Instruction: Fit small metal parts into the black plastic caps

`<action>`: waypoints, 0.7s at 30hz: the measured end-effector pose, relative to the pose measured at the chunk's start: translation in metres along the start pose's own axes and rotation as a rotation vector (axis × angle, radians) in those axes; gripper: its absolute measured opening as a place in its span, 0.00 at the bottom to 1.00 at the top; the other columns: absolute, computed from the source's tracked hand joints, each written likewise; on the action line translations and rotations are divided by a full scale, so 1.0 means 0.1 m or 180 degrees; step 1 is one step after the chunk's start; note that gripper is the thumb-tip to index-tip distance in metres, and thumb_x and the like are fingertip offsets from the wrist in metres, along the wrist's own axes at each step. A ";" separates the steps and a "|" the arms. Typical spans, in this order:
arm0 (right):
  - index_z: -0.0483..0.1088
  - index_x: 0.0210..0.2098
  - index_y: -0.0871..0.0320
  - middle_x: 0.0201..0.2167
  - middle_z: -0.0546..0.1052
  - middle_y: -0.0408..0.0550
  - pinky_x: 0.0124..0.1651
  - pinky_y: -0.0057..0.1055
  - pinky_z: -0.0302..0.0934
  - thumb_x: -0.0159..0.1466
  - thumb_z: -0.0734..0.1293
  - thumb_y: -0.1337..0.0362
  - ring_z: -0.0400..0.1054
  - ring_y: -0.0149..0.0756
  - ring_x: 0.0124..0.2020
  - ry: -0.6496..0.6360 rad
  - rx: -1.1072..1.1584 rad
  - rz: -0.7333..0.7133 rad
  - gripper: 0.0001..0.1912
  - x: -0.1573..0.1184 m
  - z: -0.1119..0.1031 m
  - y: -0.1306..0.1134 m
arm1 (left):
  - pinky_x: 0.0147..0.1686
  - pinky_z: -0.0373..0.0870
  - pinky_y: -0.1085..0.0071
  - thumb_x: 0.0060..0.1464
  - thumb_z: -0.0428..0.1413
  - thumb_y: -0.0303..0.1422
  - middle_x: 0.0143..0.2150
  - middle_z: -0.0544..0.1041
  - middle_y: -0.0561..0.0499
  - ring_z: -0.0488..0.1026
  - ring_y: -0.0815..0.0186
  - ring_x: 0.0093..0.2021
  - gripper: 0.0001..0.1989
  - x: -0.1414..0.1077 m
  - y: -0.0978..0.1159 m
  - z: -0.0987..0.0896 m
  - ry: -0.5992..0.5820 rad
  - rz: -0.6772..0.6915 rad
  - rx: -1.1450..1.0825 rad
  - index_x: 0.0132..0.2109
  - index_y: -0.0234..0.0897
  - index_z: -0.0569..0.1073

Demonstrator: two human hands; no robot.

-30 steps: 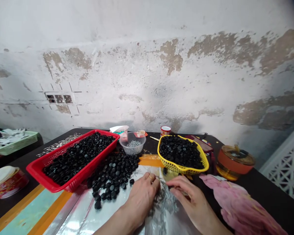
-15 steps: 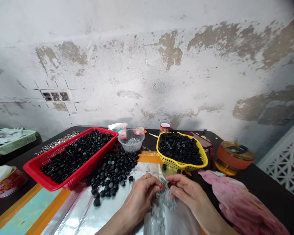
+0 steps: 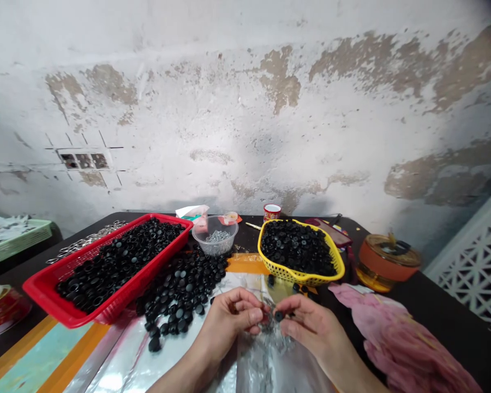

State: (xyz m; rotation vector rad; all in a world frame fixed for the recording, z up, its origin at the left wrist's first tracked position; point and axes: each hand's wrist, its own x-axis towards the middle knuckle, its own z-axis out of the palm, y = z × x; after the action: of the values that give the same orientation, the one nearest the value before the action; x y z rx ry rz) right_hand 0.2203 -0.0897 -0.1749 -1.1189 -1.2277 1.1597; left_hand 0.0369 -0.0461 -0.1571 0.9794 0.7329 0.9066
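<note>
We can read no word, brand or number anywhere, though we do see print in several places. The large red tin (image 3: 4, 312) at the left edge has a label with yellow and white markings, too blurred for us to make out. The small red-and-white tin (image 3: 272, 213) by the wall (image 3: 229, 109) carries yellowish print, too small to read. On the pink-and-white packet (image 3: 200, 221) we find a teal patch but no letters we can tell, and the orange-red wrapper (image 3: 233, 218) behind the clear tub (image 3: 215, 234) is just as illegible. Around the triple socket opening (image 3: 84, 160) we see short dark strokes, with no characters we can recognise.
</note>
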 end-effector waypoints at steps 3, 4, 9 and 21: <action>0.75 0.35 0.58 0.31 0.77 0.45 0.36 0.30 0.63 0.55 0.73 0.60 0.70 0.36 0.32 -0.0027 -0.0028 0.0009 0.10 -0.02 0.01 -0.03 | 0.25 0.60 0.79 0.39 0.70 0.31 0.23 0.75 0.53 0.65 0.76 0.22 0.11 -0.03 -0.01 0.00 0.0032 0.0041 -0.0048 0.29 0.31 0.77; 0.75 0.34 0.58 0.31 0.77 0.45 0.36 0.30 0.64 0.55 0.73 0.60 0.70 0.36 0.32 -0.0036 -0.0040 -0.0016 0.09 -0.02 0.01 -0.04 | 0.24 0.59 0.79 0.38 0.70 0.31 0.22 0.74 0.54 0.64 0.77 0.22 0.11 -0.04 -0.01 0.00 0.0037 0.0028 -0.0050 0.29 0.31 0.78; 0.77 0.32 0.56 0.34 0.77 0.46 0.38 0.31 0.67 0.55 0.73 0.62 0.72 0.37 0.34 -0.0065 -0.0113 -0.0189 0.07 -0.03 0.02 -0.06 | 0.26 0.61 0.76 0.36 0.71 0.32 0.25 0.77 0.50 0.66 0.74 0.23 0.12 -0.06 -0.02 0.04 0.0015 -0.0072 -0.0038 0.29 0.32 0.79; 0.76 0.30 0.55 0.32 0.77 0.44 0.37 0.28 0.67 0.53 0.74 0.65 0.73 0.35 0.32 0.0028 -0.0122 -0.0277 0.05 -0.04 0.02 0.03 | 0.26 0.58 0.76 0.36 0.71 0.33 0.21 0.74 0.53 0.64 0.73 0.23 0.11 -0.08 0.00 0.10 0.0122 0.0233 0.0402 0.26 0.32 0.79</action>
State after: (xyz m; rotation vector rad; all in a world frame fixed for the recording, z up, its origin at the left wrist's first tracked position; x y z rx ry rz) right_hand 0.2185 -0.0934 -0.1780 -1.0872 -1.2839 1.0688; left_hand 0.0420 -0.0564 -0.1523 1.1088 0.7985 0.9538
